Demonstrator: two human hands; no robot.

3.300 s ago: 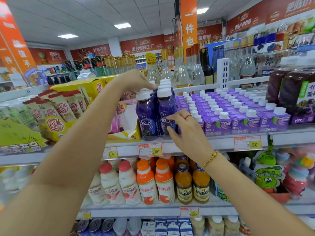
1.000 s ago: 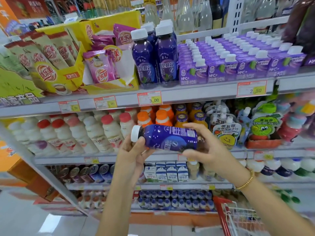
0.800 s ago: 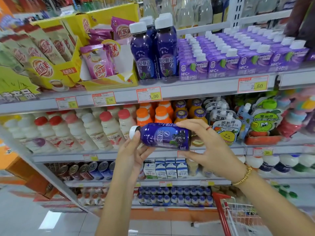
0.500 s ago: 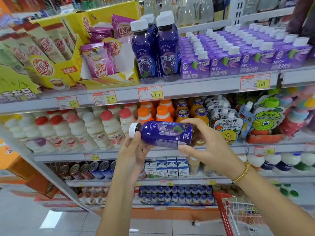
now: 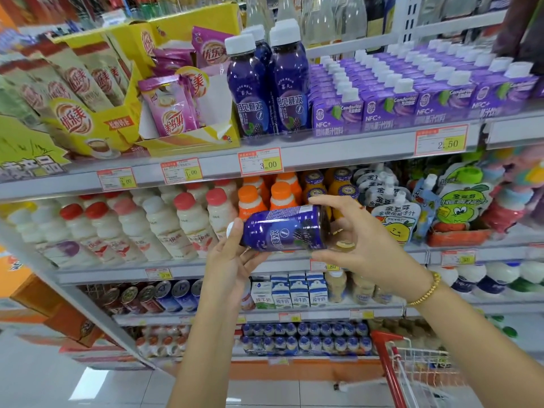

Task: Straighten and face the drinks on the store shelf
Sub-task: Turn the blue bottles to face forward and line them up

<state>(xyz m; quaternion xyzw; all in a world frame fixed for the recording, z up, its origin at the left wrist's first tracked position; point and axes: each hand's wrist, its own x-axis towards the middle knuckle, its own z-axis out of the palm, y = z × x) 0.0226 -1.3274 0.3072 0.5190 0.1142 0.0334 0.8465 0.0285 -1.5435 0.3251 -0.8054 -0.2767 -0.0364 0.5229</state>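
A purple drink bottle (image 5: 284,229) with a white cap lies sideways in front of me, cap to the left, off the shelf. My left hand (image 5: 235,260) cups its cap end from below. My right hand (image 5: 362,240) grips its base end, thumb under, fingers over. Matching purple bottles (image 5: 266,83) stand upright on the upper shelf (image 5: 338,154) above a 3.00 price tag. Purple juice cartons (image 5: 412,92) fill that shelf to their right.
Yellow boxes of milk-tea sachets (image 5: 117,92) sit left of the standing bottles. The shelf below holds white yoghurt bottles (image 5: 164,225), orange-capped bottles (image 5: 265,195) and pouches (image 5: 397,213). A red shopping cart (image 5: 412,372) stands at the lower right.
One bottle came off the upper shelf into both hands and is held sideways. Over the last second it has rotated about its axis and its base has tipped slightly upward.
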